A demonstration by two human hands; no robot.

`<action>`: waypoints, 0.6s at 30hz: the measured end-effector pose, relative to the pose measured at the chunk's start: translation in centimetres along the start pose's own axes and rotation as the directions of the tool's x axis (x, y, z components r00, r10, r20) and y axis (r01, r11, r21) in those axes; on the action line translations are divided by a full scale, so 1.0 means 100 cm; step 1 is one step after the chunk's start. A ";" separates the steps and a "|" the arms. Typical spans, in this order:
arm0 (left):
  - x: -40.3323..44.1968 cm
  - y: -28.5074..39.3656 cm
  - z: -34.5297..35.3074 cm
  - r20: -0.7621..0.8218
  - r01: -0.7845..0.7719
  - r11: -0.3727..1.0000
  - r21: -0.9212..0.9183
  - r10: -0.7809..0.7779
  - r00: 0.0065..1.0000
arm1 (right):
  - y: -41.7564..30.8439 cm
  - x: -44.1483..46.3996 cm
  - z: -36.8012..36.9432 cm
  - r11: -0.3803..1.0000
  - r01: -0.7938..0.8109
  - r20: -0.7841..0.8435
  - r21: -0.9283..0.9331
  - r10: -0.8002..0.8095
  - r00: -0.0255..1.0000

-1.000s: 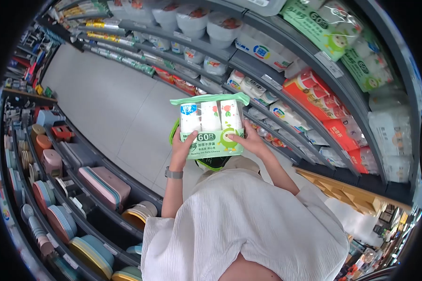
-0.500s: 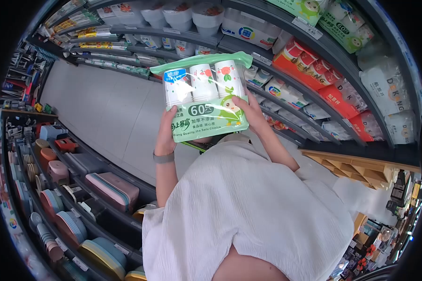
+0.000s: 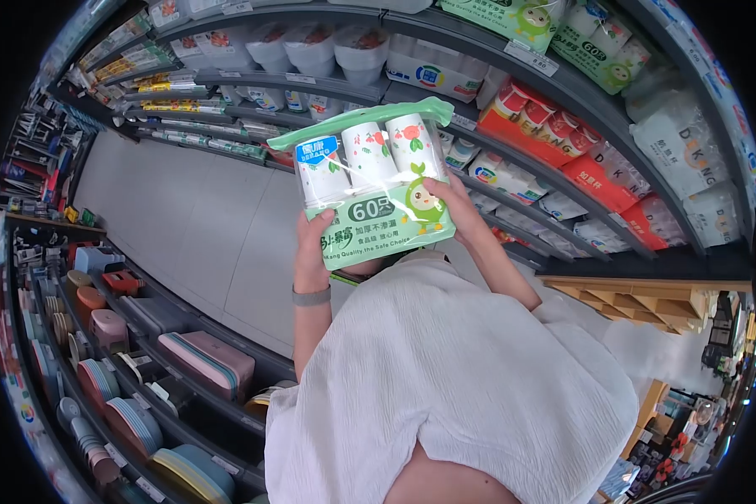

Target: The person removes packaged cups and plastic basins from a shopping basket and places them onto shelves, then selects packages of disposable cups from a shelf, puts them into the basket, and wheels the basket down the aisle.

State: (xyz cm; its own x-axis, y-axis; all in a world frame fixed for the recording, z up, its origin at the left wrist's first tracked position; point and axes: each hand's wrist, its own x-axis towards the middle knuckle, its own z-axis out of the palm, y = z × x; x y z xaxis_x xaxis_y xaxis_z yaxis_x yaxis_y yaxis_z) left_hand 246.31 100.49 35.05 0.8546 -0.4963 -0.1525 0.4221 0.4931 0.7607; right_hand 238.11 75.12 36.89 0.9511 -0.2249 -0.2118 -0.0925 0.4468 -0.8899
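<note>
A clear and green plastic pack of paper cups (image 3: 370,168) is held up in front of me, its printed front facing the camera. Three stacks of white cups with red and green prints show through it, above a green band marked 60. My left hand (image 3: 313,252) grips the pack's lower left side, thumb on the front and a grey band around the wrist. My right hand (image 3: 454,206) grips the right side, its thumb over the cartoon figure. The other fingers of both hands are hidden behind the pack.
Ahead and right, a dark shelf (image 3: 512,63) holds cup packs, including a red-and-clear pack (image 3: 533,126), and lidded plastic tubs (image 3: 361,55). On the left, another shelf carries pink boxes (image 3: 206,361) and stacked bowls (image 3: 134,424). Grey floor (image 3: 193,210) lies between them. A wooden rack (image 3: 647,302) stands right.
The pack has tilted slightly and its lower edge has come a little lower and to the right, with both hands still on it. The shelves have shifted slightly in view.
</note>
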 end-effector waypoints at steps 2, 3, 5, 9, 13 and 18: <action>0.002 -0.003 0.000 0.017 0.003 1.000 -0.004 -0.003 1.000 | -0.005 -0.001 -0.001 1.000 0.019 0.023 0.024 -0.019 1.000; 0.003 -0.005 0.000 0.029 0.008 1.000 -0.006 -0.007 1.000 | -0.006 -0.001 -0.004 0.999 -0.004 0.021 0.042 0.003 1.000; 0.004 -0.011 -0.002 -0.025 0.029 1.000 -0.007 -0.029 0.999 | -0.008 -0.002 -0.007 0.998 -0.015 0.009 0.061 0.014 1.000; 0.005 -0.013 -0.001 -0.079 0.047 0.998 0.048 -0.043 0.996 | -0.002 -0.005 -0.007 0.998 -0.024 -0.036 0.063 0.026 0.999; 0.011 -0.007 0.013 -0.078 0.130 0.991 0.014 -0.129 0.989 | 0.024 0.003 -0.018 1.000 -0.003 -0.188 0.023 0.007 0.982; 0.021 -0.026 0.001 -0.102 0.220 0.975 0.032 -0.215 0.971 | 0.042 -0.005 -0.030 0.992 -0.114 -0.330 -0.063 0.087 0.940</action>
State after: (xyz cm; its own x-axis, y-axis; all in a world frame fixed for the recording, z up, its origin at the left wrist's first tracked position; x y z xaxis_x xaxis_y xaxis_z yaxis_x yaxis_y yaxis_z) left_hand 246.94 98.11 32.77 0.7700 -0.5151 -0.3765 0.5895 0.3487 0.7286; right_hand 236.35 74.50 32.06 0.7888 -0.4583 -0.4095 -0.2185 0.4137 -0.8838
